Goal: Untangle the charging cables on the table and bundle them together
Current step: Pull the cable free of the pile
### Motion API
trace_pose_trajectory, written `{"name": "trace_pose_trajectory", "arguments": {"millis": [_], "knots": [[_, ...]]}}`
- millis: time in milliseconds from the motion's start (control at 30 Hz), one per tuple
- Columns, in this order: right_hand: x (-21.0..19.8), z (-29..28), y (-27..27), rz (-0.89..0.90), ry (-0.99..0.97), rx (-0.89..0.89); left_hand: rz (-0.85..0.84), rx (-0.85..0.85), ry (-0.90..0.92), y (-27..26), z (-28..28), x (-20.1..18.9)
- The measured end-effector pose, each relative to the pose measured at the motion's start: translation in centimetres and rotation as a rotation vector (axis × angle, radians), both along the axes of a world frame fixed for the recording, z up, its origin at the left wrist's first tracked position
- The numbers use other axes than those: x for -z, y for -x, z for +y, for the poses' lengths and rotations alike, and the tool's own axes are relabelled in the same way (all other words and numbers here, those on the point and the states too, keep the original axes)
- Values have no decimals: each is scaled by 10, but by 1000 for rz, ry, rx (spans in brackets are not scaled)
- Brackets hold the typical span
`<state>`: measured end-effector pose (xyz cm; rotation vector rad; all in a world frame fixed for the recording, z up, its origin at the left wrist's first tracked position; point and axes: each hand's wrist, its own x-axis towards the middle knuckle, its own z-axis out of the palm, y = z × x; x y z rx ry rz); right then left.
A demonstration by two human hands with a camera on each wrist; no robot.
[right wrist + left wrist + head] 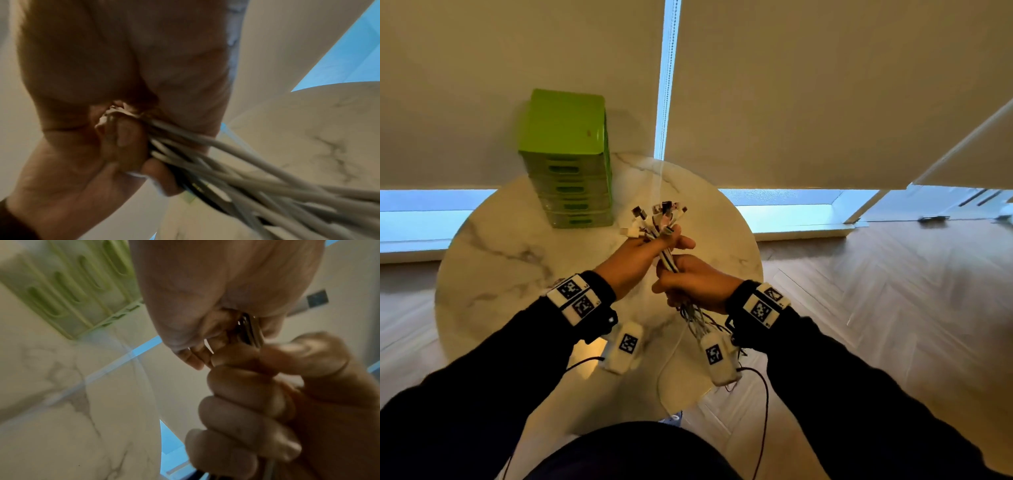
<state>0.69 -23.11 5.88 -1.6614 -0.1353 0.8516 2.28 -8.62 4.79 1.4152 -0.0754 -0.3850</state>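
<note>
My left grip [643, 255] and right grip [697, 281] both clench the cables [666, 253] above the bench [500, 246]; the green drawer box [570, 164] hides its contents, plugs visible only overhead.

We see a round, white marble-veined bench [493, 260] standing on a pale wooden herringbone floor [893, 308]. A green stack of small drawers [568, 161] stands on its far side, against cream roller blinds [791, 96] that fill the wall behind. A narrow gap between two blinds [667, 78] lets in cool blue daylight, and a low strip of window [431, 216] glows blue beneath their lower edge. Warm light tints the blinds and the bench.
</note>
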Motion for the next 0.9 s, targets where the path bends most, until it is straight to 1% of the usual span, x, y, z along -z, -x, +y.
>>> {"name": "trace_pose_trajectory", "arguments": {"millis": [67, 133, 200, 267, 300, 367, 433, 467, 533, 567, 633, 700, 767, 833, 900], "knots": [[-1, 16, -6, -73, 145, -74, -18, -70, 75, -2, 16, 0], [0, 38, -12, -111, 282, -123, -28, -131, 105, -2, 33, -3], [1, 61, -14, -149, 397, -183, -34, -152, 59, 0, 51, -4], [-2, 79, -12, -192, 437, -240, -30, -169, 26, 3, 68, -2], [-4, 90, -11, -209, 422, -261, -25, -205, 41, 5, 80, 0], [-10, 109, -10, -216, 333, -264, 5, -248, 119, 11, 103, 0], [-15, 126, -10, -164, 225, -244, 26, -236, 274, 19, 122, 3], [-19, 137, -9, -127, 179, -252, 8, -235, 350, 27, 133, 9], [-26, 156, -8, -82, 114, -277, -47, -188, 406, 46, 145, 20], [-30, 163, -8, -87, 104, -300, -49, -138, 386, 57, 145, 28], [-38, 180, -9, -86, 59, -406, -3, -68, 342, 79, 146, 43], [-45, 197, -9, 10, -12, -479, 52, 3, 336, 98, 145, 53], [-50, 210, -8, 34, -26, -533, 83, 72, 290, 108, 142, 56], [-53, 224, -5, 15, -4, -558, 89, -9, 186, 112, 146, 53], [-54, 236, -4, 1, -1, -488, 75, -174, 20, 111, 161, 46]]}}
